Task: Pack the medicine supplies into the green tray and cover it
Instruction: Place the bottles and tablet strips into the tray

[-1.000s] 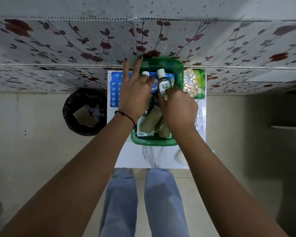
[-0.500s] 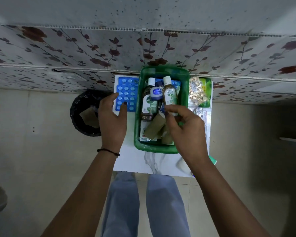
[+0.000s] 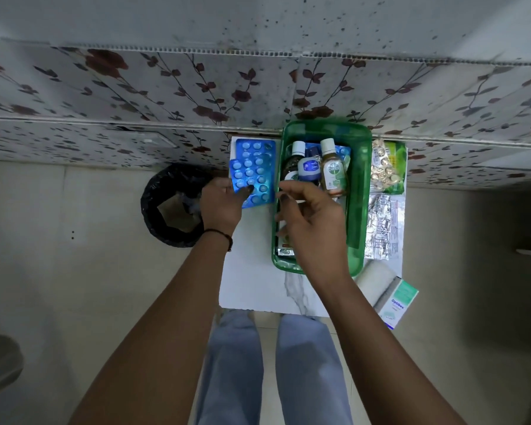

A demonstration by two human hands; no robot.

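Note:
The green tray (image 3: 358, 191) stands on a small white table (image 3: 252, 280) against the wall. Inside it are two bottles, one dark (image 3: 292, 162) and one amber (image 3: 332, 171), a small blue jar (image 3: 309, 169) and boxes under my hand. Blue blister packs (image 3: 253, 167) lie left of the tray, and my left hand (image 3: 223, 204) pinches the near corner of the top one. My right hand (image 3: 313, 228) hovers over the tray's middle with fingers spread and holds nothing.
Right of the tray lie a gold blister pack on a green packet (image 3: 387, 167), silver blister strips (image 3: 383, 228), a white roll (image 3: 377, 280) and a white-green box (image 3: 397, 302) at the table's corner. A black bin (image 3: 169, 207) stands left of the table.
My left hand left the tray and took hold of a blue blister pack. My right hand released the amber bottle, which now lies in the tray, and drew back over its middle.

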